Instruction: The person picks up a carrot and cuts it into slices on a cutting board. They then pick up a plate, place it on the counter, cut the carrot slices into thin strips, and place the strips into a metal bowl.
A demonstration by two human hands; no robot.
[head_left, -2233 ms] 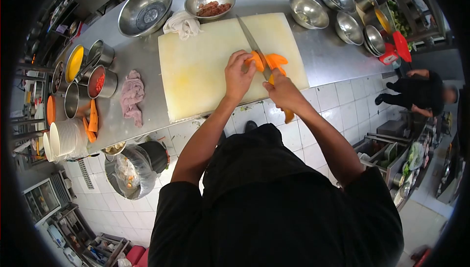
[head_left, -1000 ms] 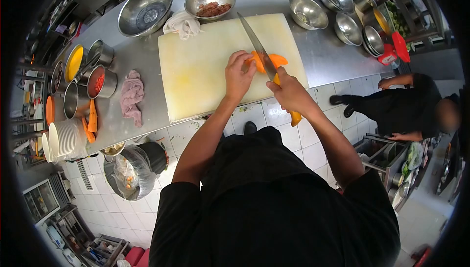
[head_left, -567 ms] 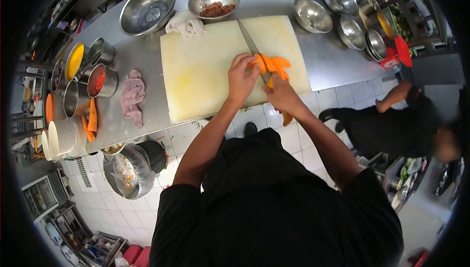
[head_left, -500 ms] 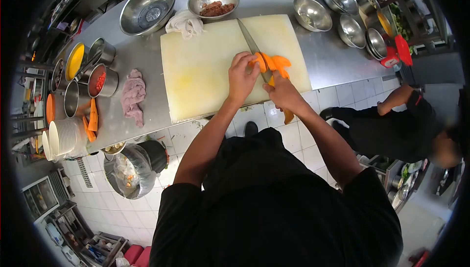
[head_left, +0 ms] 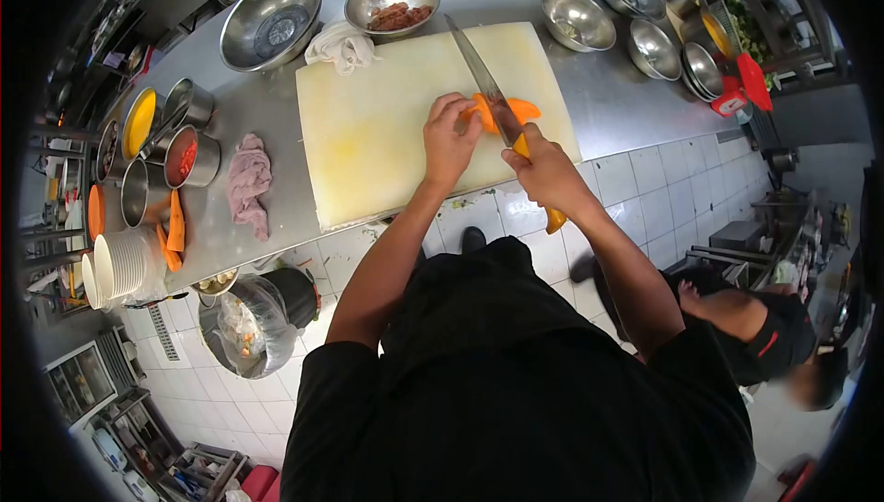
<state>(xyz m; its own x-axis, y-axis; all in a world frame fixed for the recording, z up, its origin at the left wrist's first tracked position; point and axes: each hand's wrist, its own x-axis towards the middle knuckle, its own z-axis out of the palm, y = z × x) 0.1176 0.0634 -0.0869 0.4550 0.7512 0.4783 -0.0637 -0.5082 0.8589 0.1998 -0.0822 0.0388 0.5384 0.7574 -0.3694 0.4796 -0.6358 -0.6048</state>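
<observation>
Here, our left hand (head_left: 451, 140) half-curls, steadying the carrot (head_left: 523, 110); our right hand (head_left: 547, 170) wraps tightly round the knife (head_left: 502, 118). A co-worker (head_left: 778, 322) has moved partly behind our right arm (head_left: 631, 276).

Knife (head_left: 474, 62) blocks rightward; cutting board (head_left: 368, 138) lies open leftward.

Commercial kitchen; steel counter (head_left: 626, 120), metal bowls (head_left: 241, 34), cutting board (head_left: 378, 152)

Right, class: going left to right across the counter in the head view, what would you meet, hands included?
Stacked white cups, nearer pink cloth, left hand, right hand, red scale.
</observation>
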